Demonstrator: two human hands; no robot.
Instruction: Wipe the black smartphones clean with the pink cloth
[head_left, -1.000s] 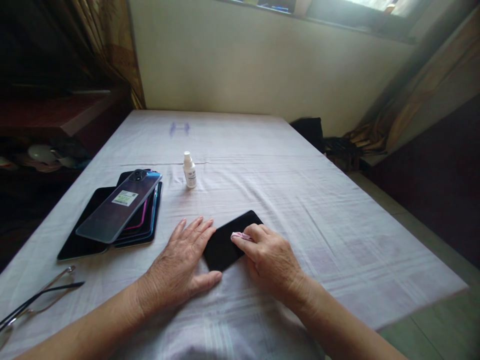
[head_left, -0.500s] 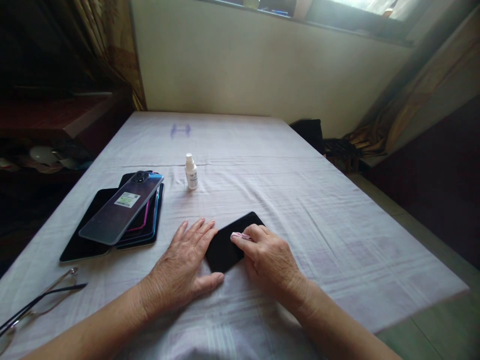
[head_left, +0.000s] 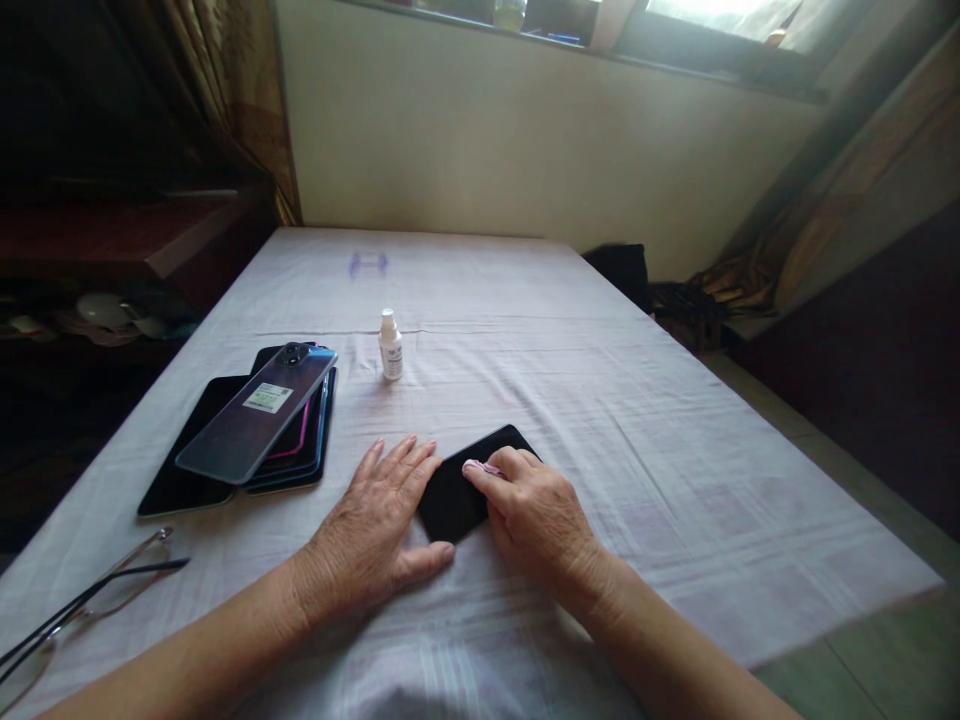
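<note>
A black smartphone (head_left: 452,505) lies at a slant on the tablecloth, dark screen facing up. My left hand (head_left: 382,520) is spread flat beside it, fingers and thumb bracketing its left end. My right hand (head_left: 540,505) pinches a small pink-and-white cloth (head_left: 480,467) and presses it on the screen, covering the phone's right part. A small white dropper bottle (head_left: 391,346) stands upright beyond my left hand. To the left sits a pile of several phones; on top, a bluish-grey phone (head_left: 259,420) lies back up with a white-and-green label.
Folded eyeglasses (head_left: 90,605) lie at the table's front left. The pale checked tablecloth (head_left: 675,480) covers the table up to the wall (head_left: 525,140). A dark wooden cabinet (head_left: 172,240) stands on the left, with a curtain (head_left: 240,110) behind it.
The whole scene has shifted slightly right as the head view turned. Both hands keep nearly the same place on the phone, with the cloth still on the screen.
</note>
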